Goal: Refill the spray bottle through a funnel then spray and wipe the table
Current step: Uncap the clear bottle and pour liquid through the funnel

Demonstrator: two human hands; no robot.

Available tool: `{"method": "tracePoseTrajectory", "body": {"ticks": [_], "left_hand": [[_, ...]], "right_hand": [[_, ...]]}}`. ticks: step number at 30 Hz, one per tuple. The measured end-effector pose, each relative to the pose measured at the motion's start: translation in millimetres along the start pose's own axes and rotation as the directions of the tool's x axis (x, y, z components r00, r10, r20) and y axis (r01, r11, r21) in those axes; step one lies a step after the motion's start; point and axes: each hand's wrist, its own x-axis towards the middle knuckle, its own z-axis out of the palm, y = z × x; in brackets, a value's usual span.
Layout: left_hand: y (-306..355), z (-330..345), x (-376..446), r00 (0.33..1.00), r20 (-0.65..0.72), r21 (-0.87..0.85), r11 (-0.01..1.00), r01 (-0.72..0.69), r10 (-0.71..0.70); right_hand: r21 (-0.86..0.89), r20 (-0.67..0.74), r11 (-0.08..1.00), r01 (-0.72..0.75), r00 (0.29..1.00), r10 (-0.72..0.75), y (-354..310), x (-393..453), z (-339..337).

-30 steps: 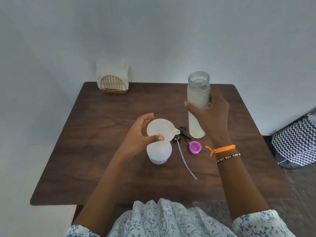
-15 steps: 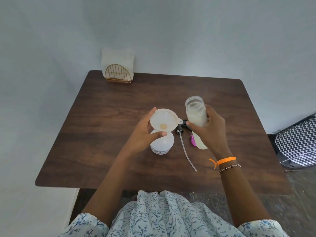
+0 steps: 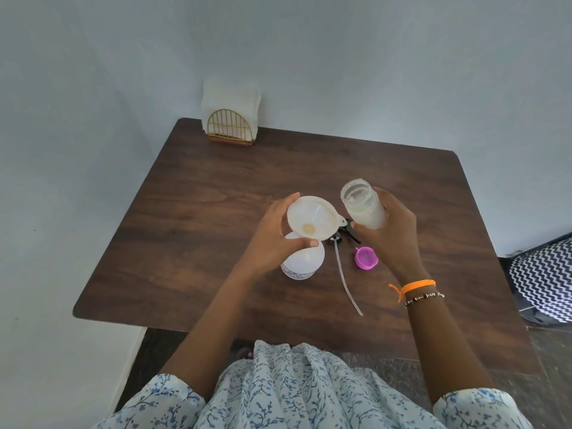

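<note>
Head view: funnel steadied on spray bottle by left hand; jar, clasped in right hand, should be tipped slowly over funnel centre

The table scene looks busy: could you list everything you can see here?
table: one, dark brown wood, against the wall
napkin holder: one, gold with white napkins, far left corner
funnel: one, white, in the spray bottle
spray bottle: one, white, table centre
jar: one, clear with milky liquid, held tilted
spray head: one, black with clear tube, lying on table
cap: one, pink, on table
bag: one, black-white zigzag, floor at right
left hand: holds funnel
right hand: holds jar
</note>
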Motion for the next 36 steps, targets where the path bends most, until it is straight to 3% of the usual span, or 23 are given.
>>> {"method": "tracePoseTrajectory", "body": {"ticks": [17,36], "left_hand": [[-4.0,0.7,-0.5,1.000,-0.014,-0.042,0.999,0.002,-0.003],[-5.4,1.4,-3.2,1.000,0.011,-0.128,0.991,0.030,-0.028]], "right_hand": [[-0.079,0.063,0.975,0.207,0.977,-0.202,1.0,11.6,10.8],[-0.154,0.062,0.934,0.323,0.946,-0.317,8.7,21.2,18.7]]}}
